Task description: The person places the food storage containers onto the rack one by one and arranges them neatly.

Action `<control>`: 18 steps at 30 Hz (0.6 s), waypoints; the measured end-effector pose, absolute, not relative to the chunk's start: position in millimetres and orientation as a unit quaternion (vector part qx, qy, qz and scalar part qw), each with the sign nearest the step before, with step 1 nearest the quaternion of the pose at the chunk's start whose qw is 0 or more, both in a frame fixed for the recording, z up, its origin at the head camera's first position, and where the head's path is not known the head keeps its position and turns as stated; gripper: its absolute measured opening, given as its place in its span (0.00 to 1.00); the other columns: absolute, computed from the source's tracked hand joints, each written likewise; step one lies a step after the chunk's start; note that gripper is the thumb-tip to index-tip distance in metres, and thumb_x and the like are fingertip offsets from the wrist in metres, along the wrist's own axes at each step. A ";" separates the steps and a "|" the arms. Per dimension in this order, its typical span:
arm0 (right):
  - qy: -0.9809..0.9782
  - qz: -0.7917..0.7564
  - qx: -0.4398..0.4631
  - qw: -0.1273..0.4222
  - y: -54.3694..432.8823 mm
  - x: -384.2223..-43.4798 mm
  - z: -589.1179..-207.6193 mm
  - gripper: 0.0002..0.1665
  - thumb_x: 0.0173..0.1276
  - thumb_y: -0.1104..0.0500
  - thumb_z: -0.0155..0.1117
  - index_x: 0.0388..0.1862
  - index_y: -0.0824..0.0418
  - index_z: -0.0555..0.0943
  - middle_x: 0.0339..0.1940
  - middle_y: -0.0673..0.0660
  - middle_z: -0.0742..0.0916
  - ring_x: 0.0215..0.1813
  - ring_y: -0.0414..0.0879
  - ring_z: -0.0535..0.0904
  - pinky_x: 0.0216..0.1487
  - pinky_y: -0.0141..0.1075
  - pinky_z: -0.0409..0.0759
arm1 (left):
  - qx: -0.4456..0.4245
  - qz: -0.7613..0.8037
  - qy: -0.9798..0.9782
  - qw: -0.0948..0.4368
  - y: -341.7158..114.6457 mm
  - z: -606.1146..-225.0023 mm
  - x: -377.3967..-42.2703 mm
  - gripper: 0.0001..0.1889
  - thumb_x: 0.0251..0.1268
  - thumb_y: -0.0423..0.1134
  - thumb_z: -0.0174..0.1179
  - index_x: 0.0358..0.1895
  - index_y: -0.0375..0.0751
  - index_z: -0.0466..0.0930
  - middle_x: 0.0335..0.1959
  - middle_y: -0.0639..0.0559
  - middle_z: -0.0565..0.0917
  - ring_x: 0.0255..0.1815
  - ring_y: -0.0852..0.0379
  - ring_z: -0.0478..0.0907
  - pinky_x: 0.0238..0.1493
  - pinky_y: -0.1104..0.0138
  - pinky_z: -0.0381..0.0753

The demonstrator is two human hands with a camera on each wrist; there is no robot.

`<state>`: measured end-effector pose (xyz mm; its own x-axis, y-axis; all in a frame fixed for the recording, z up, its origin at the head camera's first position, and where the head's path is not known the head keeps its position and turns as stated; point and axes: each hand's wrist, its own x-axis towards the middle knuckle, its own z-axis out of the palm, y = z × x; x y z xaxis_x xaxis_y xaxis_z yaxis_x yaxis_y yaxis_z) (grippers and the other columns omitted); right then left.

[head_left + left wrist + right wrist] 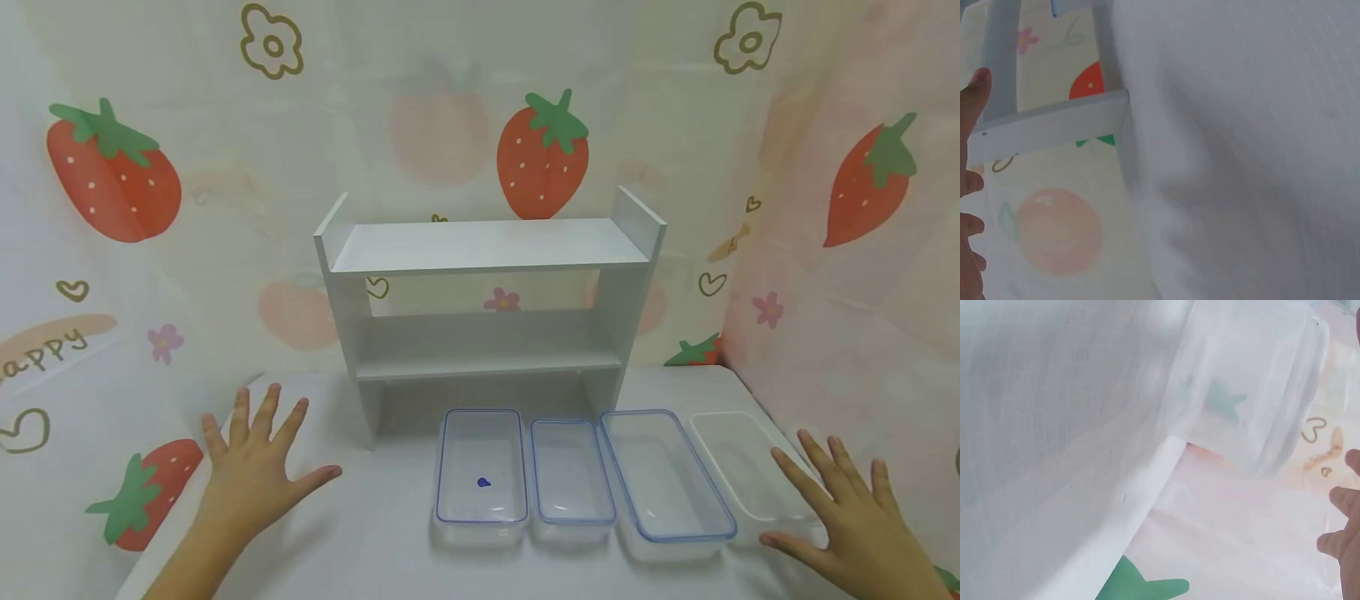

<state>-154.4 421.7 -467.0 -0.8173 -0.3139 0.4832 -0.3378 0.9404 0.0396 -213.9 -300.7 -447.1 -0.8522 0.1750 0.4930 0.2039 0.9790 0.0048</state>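
My left hand (251, 479) hovers over the left part of the white table with its fingers spread, holding nothing. At the right side my right hand (862, 521) is spread likewise, nearest to a clear food container with a whitish rim (738, 462). Three clear containers with blue rims stand in a row between the hands: a left one (480, 454), a smaller middle one (572, 475) and a large right one (663, 475). A small dark blue mark (483, 482) shows on the left one. In the right wrist view, the whitish-rimmed container (1241, 394) stands beside my fingers (1341, 503).
A white two-tier shelf (487, 246) stands at the back of the table (360, 533), behind the containers. Its raised side panels stick up above the top board. Strawberry-patterned cloth (450, 100) hangs around the back and both sides.
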 end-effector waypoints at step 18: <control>-0.943 0.154 0.156 0.250 424.8 -161.9 -477.3 0.71 0.44 0.44 0.87 0.84 0.51 0.56 0.85 0.66 0.53 0.84 0.68 0.39 0.69 0.78 0.24 | -0.050 -0.261 -0.944 0.198 -274.6 -461.1 -239.8 0.57 0.58 0.68 0.69 0.83 0.42 0.50 0.82 0.32 0.53 0.81 0.24 0.43 0.71 0.23 0.40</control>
<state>-161.9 424.8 -477.3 -0.8268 -0.2168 0.5190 -0.3703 0.9044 -0.2121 -239.8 -274.6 -461.1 -0.9163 -0.0089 0.4003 0.1979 0.8591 0.4721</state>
